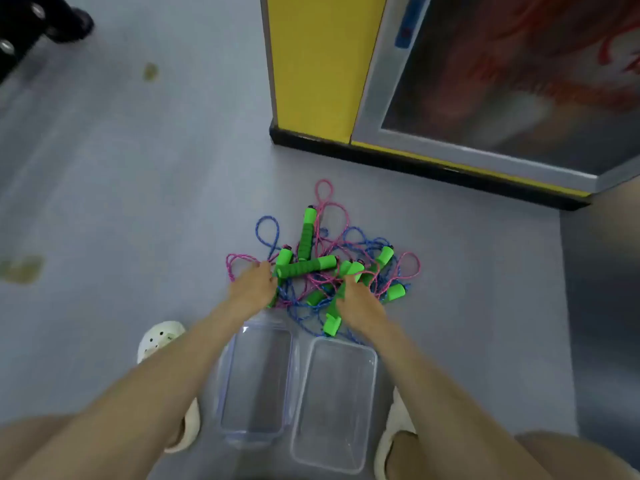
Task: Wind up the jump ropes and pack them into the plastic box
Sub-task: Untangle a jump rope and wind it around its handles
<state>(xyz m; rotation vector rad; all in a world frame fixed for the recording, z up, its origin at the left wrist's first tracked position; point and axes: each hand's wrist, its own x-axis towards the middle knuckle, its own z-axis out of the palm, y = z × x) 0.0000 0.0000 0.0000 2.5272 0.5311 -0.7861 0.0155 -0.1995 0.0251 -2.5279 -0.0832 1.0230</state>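
Note:
A tangled pile of jump ropes (322, 271) lies on the grey floor, pink and blue cords with several bright green foam handles. My left hand (252, 289) rests on the pile's left edge, fingers down on a pink loop and a green handle; its grip is hidden. My right hand (362, 304) is closed around a green handle (333, 322) that sticks out toward me. Just in front of my feet sit two clear plastic pieces side by side: an empty box (372, 362) on the right and what looks like its lid (227, 362) on the left.
A yellow pillar with a black base (311, 81) and a framed panel (502, 98) stand behind the pile. My feet in white shoes (159, 337) flank the plastic pieces. Black wheeled equipment (34, 26) is at far left. Open grey floor stretches left.

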